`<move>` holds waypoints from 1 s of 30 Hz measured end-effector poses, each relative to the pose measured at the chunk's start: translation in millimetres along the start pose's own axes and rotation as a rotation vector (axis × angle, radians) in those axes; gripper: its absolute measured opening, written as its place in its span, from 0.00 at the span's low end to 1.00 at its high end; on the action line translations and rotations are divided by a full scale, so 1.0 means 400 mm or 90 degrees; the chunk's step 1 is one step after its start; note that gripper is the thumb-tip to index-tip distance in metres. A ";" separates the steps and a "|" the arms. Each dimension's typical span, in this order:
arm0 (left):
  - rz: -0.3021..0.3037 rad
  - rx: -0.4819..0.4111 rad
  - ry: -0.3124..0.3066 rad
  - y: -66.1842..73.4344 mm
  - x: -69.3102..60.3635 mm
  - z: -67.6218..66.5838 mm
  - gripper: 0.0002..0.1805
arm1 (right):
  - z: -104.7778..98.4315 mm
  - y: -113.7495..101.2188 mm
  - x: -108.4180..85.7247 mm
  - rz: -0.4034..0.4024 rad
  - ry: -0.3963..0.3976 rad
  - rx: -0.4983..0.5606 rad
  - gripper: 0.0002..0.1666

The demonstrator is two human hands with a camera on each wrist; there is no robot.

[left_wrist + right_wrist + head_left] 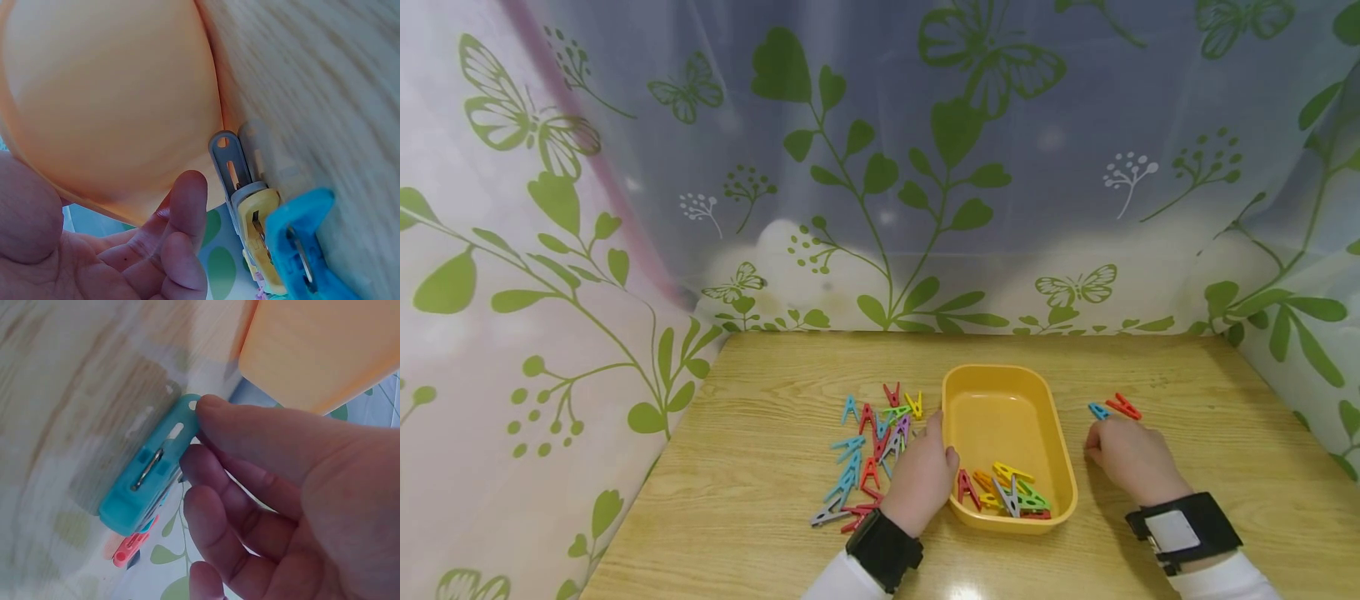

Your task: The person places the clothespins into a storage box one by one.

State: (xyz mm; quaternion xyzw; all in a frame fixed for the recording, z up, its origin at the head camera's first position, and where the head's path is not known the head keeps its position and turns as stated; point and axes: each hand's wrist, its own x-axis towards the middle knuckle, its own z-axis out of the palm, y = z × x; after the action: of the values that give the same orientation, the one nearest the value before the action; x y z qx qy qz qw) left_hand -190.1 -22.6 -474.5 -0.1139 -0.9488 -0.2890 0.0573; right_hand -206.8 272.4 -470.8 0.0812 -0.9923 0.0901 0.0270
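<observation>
My left hand (921, 479) grips the left rim of a yellow plastic tray (1007, 375), thumb over the edge and fingers along the outer wall. Several small clothespins in red, yellow, orange, grey and green lie in the tray's near end, among them a green clothespin (1032, 497). Right of the tray, my right hand (1133, 460) pinches the end of a blue clothespin (147, 469) between thumb and fingers, low over the table. Just beyond that hand lie another blue clothespin (1099, 412) and a red clothespin (1123, 407).
Left of the tray spreads a loose pile of clothespins, including a light blue clothespin (848, 447) and a grey clothespin (829, 512). They lie on a wood-grain table (760, 433). A leaf-patterned curtain (880, 208) hangs behind the table and down both sides.
</observation>
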 end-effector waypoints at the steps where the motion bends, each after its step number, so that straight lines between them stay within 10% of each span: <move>1: -0.001 -0.001 -0.001 0.000 0.000 0.000 0.30 | 0.000 -0.001 0.000 0.000 0.000 -0.002 0.06; 20: -0.005 0.003 -0.001 0.002 0.000 -0.001 0.29 | -0.067 -0.097 -0.028 -0.134 0.324 -0.018 0.09; 30: -0.004 -0.001 -0.002 0.001 -0.001 -0.001 0.29 | -0.073 -0.178 -0.054 -0.237 0.240 -0.026 0.10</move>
State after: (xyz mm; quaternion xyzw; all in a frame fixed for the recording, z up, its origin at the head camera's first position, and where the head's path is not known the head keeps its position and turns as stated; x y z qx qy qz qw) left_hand -189.7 -22.4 -474.0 -0.1116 -0.9490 -0.2897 0.0546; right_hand -172.6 211.9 -430.9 0.2436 -0.9392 0.0772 0.2293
